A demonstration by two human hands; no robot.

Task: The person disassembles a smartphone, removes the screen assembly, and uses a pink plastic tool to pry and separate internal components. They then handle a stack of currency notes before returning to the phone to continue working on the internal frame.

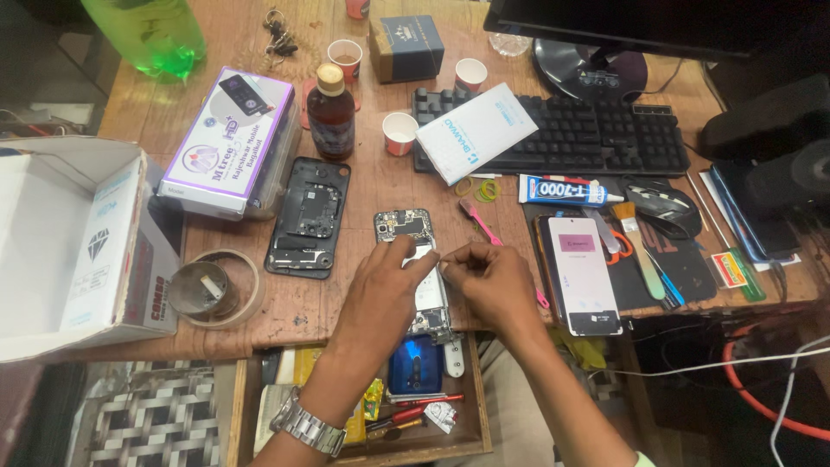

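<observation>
back cover (309, 218) lies detached, left | opened phone (417, 259) at desk (363, 186) edge, board exposed | left hand (380, 290) fingers pressing its frame | right hand (493, 281) pinching something tiny, unclear | step: likely internal part work; next needs steady fine grip

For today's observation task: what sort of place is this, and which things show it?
Probably a phone repair bench: both hands work on an opened phone, beside a removed back cover, a glue tube and a brush.

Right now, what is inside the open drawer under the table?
The open drawer shows a blue phone, red-handled tools and yellow packets. The left hand and its forearm cover part of the inside, so more may lie hidden.
</observation>
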